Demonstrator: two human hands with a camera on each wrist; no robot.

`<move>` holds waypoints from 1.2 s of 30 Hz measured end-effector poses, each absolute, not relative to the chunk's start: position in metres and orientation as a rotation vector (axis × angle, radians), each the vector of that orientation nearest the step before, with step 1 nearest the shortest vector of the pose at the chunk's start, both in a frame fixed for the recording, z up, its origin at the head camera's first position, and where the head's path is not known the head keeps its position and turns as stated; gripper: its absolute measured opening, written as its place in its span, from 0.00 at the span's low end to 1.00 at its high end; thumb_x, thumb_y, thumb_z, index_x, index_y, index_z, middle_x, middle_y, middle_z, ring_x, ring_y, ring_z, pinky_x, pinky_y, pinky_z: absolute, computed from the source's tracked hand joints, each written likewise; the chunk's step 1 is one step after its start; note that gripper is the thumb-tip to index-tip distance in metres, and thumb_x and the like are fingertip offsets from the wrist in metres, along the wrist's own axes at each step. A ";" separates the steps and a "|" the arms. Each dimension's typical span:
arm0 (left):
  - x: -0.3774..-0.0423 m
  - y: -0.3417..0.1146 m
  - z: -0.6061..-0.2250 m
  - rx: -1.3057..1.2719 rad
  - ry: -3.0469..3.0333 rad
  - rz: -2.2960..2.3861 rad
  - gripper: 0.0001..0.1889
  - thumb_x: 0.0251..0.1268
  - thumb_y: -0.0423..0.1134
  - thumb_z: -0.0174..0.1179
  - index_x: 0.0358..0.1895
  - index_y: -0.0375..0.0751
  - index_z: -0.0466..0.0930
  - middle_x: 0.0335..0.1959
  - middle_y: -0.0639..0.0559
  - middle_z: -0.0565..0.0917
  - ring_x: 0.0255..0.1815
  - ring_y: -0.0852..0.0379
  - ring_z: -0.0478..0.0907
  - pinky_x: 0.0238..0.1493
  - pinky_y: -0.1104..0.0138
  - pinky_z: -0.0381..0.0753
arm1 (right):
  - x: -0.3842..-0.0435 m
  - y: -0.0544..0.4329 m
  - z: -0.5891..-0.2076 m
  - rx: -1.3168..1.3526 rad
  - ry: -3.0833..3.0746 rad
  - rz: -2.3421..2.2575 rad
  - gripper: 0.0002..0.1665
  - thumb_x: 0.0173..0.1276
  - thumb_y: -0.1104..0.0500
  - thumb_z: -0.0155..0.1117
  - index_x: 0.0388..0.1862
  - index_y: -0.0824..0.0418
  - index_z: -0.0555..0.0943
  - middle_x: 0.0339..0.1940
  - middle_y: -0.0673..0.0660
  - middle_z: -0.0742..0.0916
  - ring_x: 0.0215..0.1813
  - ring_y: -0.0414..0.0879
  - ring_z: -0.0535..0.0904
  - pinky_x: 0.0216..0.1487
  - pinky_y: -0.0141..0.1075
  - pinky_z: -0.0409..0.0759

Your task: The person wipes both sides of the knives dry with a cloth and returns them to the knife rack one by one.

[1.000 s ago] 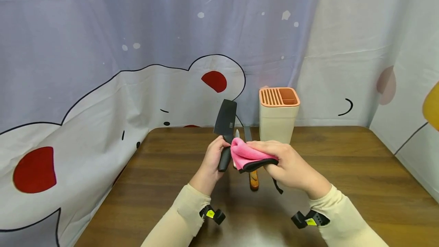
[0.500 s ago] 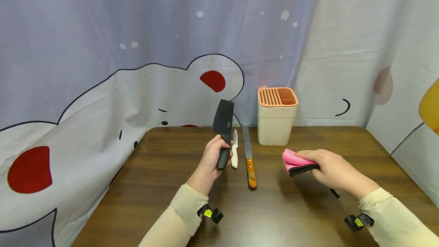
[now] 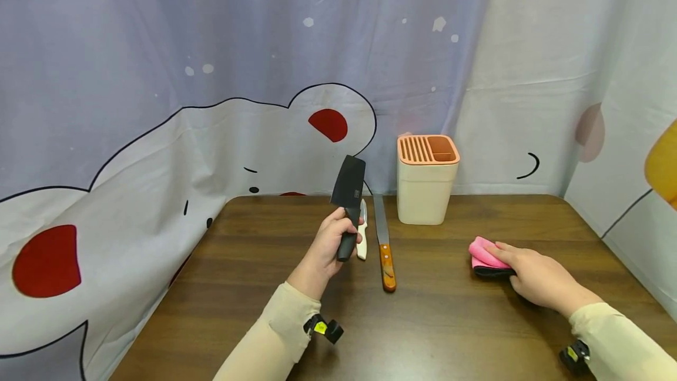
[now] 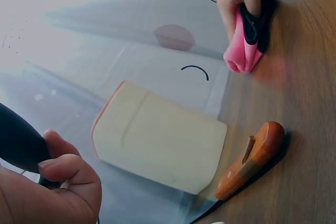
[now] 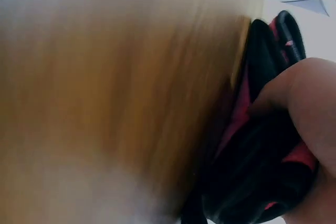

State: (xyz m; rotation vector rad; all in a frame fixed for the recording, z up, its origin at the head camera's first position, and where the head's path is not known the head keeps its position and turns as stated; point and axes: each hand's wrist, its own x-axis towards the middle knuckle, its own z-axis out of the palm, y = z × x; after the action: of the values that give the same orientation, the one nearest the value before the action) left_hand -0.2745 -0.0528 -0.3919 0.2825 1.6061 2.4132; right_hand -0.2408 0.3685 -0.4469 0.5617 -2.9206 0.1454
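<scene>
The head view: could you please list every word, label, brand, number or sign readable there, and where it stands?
No text can be read.
Cleaver blade: pale mark, too small to read.
Curtain: black strokes cut off at the top, unreadable.
Yellow wrist patches: any lettering too small.

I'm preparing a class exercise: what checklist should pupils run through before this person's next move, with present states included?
1. Black, broad-bladed cleaver gripped by its handle in the left hand: ok.
2. Right hand free: not ok; it holds the folded pink cloth with black edging.
3. No knife standing in the cream, box-shaped holder with orange slotted top: ok.
4. Long knife with brown wooden handle lying on the brown wooden table: ok.
5. Small white-handled knife clear of the left hand: cannot tell; they overlap in the head view.
</scene>
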 end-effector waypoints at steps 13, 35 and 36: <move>-0.277 -0.057 -0.390 0.344 1.664 2.246 0.35 0.68 0.29 0.44 0.79 0.45 0.55 0.56 0.44 0.75 0.18 0.60 0.76 0.16 0.74 0.69 | -0.238 0.368 -0.445 0.611 -2.977 0.238 0.45 0.53 0.63 0.69 0.74 0.62 0.73 0.72 0.69 0.78 0.67 0.68 0.79 0.59 0.63 0.79; -0.278 -0.062 -0.394 0.288 1.895 2.220 0.24 0.65 0.27 0.56 0.56 0.44 0.54 0.43 0.41 0.89 0.12 0.58 0.77 0.22 0.70 0.80 | -0.237 0.367 -0.440 0.593 -3.010 0.278 0.42 0.54 0.62 0.68 0.72 0.64 0.75 0.71 0.70 0.79 0.66 0.69 0.79 0.58 0.63 0.79; -0.279 -0.062 -0.395 0.292 1.903 2.222 0.22 0.65 0.27 0.57 0.54 0.43 0.55 0.42 0.42 0.89 0.12 0.58 0.77 0.21 0.70 0.80 | -0.237 0.367 -0.441 0.593 -3.010 0.278 0.42 0.54 0.62 0.68 0.72 0.64 0.74 0.71 0.70 0.79 0.66 0.69 0.79 0.58 0.63 0.79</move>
State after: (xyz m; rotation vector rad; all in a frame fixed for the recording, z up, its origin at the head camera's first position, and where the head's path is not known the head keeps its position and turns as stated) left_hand -0.2786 -0.0618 -0.3949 0.2922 1.9029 2.2224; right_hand -0.2368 0.3670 -0.4405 0.5929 -3.0098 0.2784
